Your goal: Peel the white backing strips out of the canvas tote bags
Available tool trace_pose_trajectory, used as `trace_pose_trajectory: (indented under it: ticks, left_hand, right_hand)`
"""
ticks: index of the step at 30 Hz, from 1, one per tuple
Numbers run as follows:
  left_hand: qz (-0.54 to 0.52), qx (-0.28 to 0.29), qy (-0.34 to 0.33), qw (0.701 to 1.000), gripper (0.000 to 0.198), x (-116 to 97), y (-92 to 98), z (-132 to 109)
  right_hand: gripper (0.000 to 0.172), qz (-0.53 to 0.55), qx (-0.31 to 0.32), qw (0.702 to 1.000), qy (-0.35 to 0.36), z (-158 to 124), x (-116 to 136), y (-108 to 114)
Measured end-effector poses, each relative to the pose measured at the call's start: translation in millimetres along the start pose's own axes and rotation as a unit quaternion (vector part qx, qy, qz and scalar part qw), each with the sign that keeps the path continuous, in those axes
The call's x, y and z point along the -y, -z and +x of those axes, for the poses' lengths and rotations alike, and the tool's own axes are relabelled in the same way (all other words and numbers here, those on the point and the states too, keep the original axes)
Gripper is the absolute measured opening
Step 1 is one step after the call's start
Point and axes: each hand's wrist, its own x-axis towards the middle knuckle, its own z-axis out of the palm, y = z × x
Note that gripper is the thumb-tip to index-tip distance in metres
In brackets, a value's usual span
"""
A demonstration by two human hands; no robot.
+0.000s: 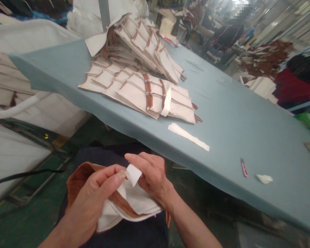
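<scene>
A cream fabric piece with brown trim [142, 201] lies across my lap, curved and partly folded. My left hand [98, 193] is closed on its upper edge, thumb and forefinger pinched together. At those fingertips is a small white piece [133, 175], either paper or cloth; I cannot tell which. My right hand [153, 175] has its fingers curled around the far side of this white piece. Its fingertips are partly hidden behind it. The brown side of the fabric [79, 181] shows behind my left hand.
Stacks of cream pieces with brown edges [134, 89] lie on the blue-green table [222, 120], with a white strip [166, 103] across one. Nearer are another white strip [188, 136], a pink cutter [244, 168] and a white scrap [265, 178]. White bins stand at left.
</scene>
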Motion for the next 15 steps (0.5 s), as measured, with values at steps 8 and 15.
trace_pose_trajectory:
  ticks: [8,15]
  left_hand:
    - [-0.019,-0.018,0.002,1.000,0.038,2,1.2,-1]
    - [-0.001,0.006,-0.019,1.000,0.033,8,8.7,0]
  right_hand:
    - [0.036,-0.020,-0.004,1.000,0.000,-3,-1,-2]
    - [0.037,-0.012,0.009,1.000,0.004,-5,0,-1]
